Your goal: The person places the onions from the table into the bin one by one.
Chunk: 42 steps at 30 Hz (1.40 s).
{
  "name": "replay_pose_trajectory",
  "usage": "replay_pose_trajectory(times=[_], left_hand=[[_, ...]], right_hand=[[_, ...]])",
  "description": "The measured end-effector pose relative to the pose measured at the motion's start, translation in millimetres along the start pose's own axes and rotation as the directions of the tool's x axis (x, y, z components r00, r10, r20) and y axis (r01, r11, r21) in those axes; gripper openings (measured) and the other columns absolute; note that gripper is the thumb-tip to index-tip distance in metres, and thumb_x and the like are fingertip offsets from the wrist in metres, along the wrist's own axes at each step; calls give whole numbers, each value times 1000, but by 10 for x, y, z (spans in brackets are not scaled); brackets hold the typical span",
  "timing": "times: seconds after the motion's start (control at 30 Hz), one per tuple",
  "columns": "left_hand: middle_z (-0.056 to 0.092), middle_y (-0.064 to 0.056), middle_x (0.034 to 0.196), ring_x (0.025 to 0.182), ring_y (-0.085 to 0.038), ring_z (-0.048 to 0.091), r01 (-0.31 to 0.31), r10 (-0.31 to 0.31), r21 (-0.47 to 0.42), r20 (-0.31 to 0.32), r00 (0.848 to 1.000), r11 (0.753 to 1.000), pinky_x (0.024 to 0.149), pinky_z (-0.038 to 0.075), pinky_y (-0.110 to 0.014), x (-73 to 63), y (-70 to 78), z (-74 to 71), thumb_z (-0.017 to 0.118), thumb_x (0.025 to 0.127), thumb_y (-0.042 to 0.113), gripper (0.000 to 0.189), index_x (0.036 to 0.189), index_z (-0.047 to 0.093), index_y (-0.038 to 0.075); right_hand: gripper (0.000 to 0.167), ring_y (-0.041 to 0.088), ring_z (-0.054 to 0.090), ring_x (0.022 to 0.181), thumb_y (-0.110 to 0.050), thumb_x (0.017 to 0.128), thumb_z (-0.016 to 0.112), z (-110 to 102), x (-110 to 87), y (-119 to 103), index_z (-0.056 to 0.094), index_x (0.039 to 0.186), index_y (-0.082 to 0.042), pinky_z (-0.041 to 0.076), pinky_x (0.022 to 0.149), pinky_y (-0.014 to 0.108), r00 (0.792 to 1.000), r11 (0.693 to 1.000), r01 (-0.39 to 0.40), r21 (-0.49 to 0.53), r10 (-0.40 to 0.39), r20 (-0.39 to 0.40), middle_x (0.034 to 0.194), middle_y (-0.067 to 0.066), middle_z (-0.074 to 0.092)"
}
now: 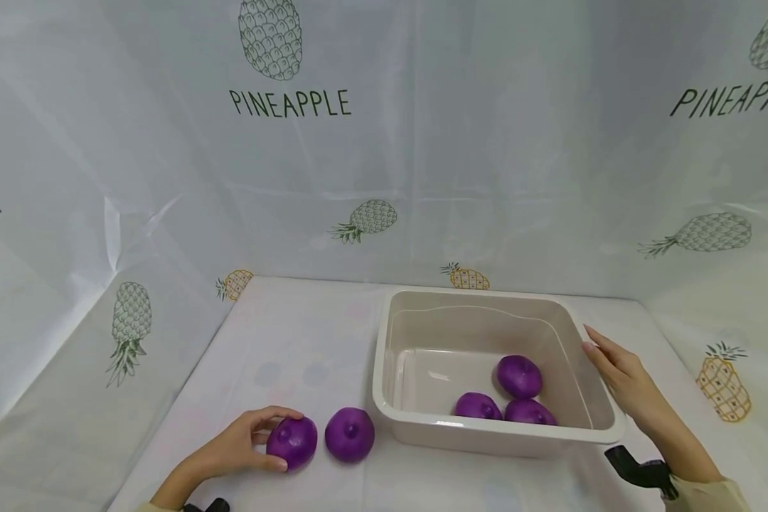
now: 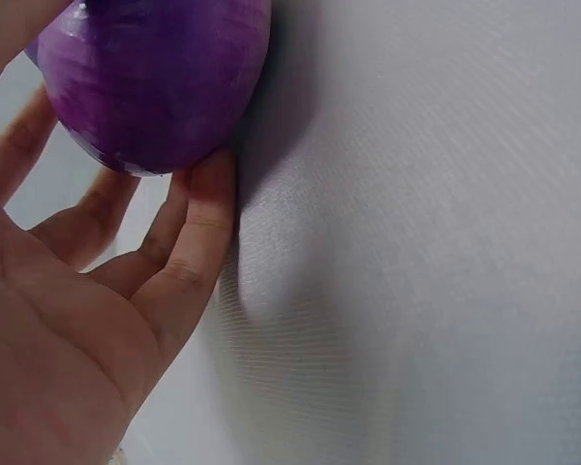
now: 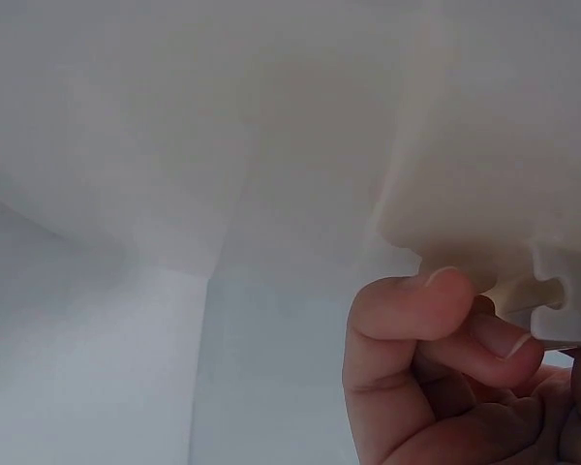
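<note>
My left hand (image 1: 246, 442) curls its fingers and thumb round a purple onion (image 1: 292, 444) on the table at the front left. In the left wrist view the fingertips press against the lower side of this onion (image 2: 160, 82). Just to its right sits a second purple onion (image 1: 349, 434), its knobbed end toward me. A beige plastic bin (image 1: 461, 431) stands right of centre, with three purple onions (image 1: 519, 377) in its right part. At the bin's right side my right hand (image 1: 630, 380) grips the rim; the right wrist view shows its fingers (image 3: 397, 308) bent under the edge.
A white cloth (image 1: 288, 341) covers the table. Grey sheeting (image 1: 486, 142) printed with pineapples rises behind it and on both sides. Black straps (image 1: 640, 469) sit at the wrists.
</note>
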<state>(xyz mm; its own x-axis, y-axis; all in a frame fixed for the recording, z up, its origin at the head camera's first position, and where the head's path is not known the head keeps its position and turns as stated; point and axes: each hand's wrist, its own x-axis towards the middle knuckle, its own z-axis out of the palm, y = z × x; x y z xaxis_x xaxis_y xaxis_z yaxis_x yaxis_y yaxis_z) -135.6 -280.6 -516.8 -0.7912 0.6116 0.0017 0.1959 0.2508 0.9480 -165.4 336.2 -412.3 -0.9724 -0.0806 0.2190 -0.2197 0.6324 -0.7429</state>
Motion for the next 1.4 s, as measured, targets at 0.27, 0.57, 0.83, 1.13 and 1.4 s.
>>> replay_pose_trajectory(times=[0.27, 0.57, 0.83, 1.13, 1.4], left_hand=[[58, -7, 136, 111, -21, 60, 72, -72, 1, -98, 993, 997, 88, 56, -35, -28, 63, -48, 84, 80, 10, 62, 136, 58, 12], [57, -8, 137, 110, -24, 60, 4, -9, -34, -144, 990, 999, 89, 55, -35, 25, 358, -175, 79, 83, 1, 59, 137, 56, 4], [54, -15, 139, 114, -30, 58, -37, 30, -55, -117, 993, 998, 89, 56, -38, 280, 775, -252, 78, 84, 0, 58, 137, 55, 4], [54, -14, 139, 115, -39, 56, -91, 87, -51, -89, 992, 995, 87, 57, -41, 667, 1183, -284, 80, 82, 2, 58, 135, 58, 6], [55, -10, 139, 114, -39, 55, -91, 89, -21, -99, 991, 996, 85, 58, -42, 1019, 1560, -165, 85, 80, 11, 60, 135, 61, 13]], right_hand=[[49, -6, 59, 88, -17, 108, 42, 10, 5, 5, 32, 149, 10, 54, 66, 19, 1000, 1000, 0, 16, -1, 8, 126, 34, 55], [49, -5, 60, 88, -16, 108, 43, 34, -10, 14, 32, 149, 10, 55, 66, 20, 1000, 1000, 1, 23, -1, 12, 124, 29, 58], [49, -7, 59, 88, -15, 108, 42, 18, -7, 14, 32, 150, 9, 54, 65, 19, 1000, 1000, 5, 11, -5, 9, 127, 38, 54], [48, -8, 57, 91, -14, 107, 44, -23, 0, 42, 35, 148, 9, 49, 69, 11, 1000, 1000, 24, -6, -24, -8, 120, 14, 63], [49, -8, 58, 93, -15, 107, 45, -37, 20, 56, 34, 150, 7, 50, 69, 12, 1000, 999, 31, 15, -31, 4, 120, -6, 59]])
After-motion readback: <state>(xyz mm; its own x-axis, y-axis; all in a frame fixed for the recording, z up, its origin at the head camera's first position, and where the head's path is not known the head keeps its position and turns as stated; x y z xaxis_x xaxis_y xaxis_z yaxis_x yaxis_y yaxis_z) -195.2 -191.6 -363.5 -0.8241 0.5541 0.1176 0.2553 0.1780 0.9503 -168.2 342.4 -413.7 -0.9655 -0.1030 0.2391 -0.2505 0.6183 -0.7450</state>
